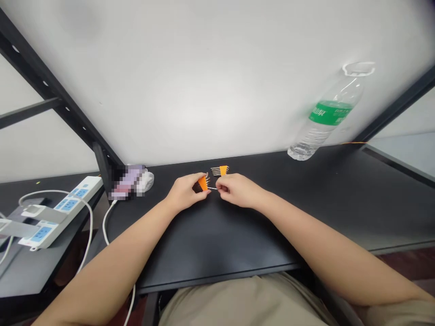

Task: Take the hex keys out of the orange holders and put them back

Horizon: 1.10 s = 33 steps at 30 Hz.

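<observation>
View from a head-worn camera looking down at a black, matte table [238, 235] set against a white wall. Two bare forearms reach in from the bottom corners and meet near the table's centre. The left hand [185, 192] pinches a small orange plastic block with thin metal pins [203, 183] between thumb & fingers, curled closed around it. The right hand [238, 190] is just beside it, fingertips pinched narrow on one thin metal pin [212, 188] that juts out toward the right hand from the block; whether that pin is seated in the block can't be told. Just behind the hands, on the table, lies a second orange pin block w/ a row of metal pins [220, 170], apart from both hands. Far right, near the wall, stands a clear plastic water bottle with a green label [324, 117]. At left, a white power strip with blue sockets [61, 213] rests on a neighbouring surface, w/ a white cable [106, 222] hanging by the table edge.
</observation>
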### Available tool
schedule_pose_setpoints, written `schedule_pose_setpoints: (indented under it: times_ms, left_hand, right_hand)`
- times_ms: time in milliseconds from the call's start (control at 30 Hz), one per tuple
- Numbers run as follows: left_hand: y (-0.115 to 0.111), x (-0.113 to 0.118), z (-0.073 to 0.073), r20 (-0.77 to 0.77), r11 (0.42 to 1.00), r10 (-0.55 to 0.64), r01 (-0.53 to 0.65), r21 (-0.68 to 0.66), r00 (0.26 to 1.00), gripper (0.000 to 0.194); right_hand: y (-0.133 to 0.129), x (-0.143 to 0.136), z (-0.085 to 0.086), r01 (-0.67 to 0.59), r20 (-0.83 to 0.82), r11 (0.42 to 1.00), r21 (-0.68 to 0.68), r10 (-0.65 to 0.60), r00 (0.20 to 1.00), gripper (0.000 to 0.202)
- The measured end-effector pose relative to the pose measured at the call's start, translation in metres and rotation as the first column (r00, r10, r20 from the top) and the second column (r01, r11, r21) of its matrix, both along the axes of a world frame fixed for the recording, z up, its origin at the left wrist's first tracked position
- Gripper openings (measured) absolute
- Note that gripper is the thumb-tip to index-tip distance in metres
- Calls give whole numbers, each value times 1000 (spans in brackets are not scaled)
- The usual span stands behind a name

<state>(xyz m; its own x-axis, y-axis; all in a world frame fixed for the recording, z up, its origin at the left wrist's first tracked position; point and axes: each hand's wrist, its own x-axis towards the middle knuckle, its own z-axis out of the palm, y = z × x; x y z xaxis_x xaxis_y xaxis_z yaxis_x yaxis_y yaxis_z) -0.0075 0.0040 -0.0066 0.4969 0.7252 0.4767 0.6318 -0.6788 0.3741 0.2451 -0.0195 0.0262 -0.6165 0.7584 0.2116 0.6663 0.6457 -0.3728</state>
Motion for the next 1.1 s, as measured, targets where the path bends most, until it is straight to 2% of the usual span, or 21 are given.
schedule_pose_setpoints:
  times_ms: [200,333,667,800,967,1100]
  left_hand:
    - [0,-1,2,-91,999,2,1,34,996,56]
    - [-2,1,4,-149,999,2,3,35,989,55]
    - [0,-1,-1,-98,997,-22,30,78,995,55]
    - [2,-2,0,-68,997,-19,24,69,997,56]
    - [1,-2,2,-41,999,2,-1,35,999,58]
    - [-2,0,4,12,999,-31,31,-10,999,57]
  right_hand:
    - [-1,4,3,-77,30,988,132,74,997,17]
    - [-3,5,6,-87,2,983,162,88,996,22]
    - [-1,4,3,-86,-62,987,134,95,993,21]
    - [0,3,5,-64,-57,997,43,66,996,17]
    - [3,5,4,-110,31,988,-107,114,993,14]
    - [2,2,4,-66,-22,997,-41,66,998,10]
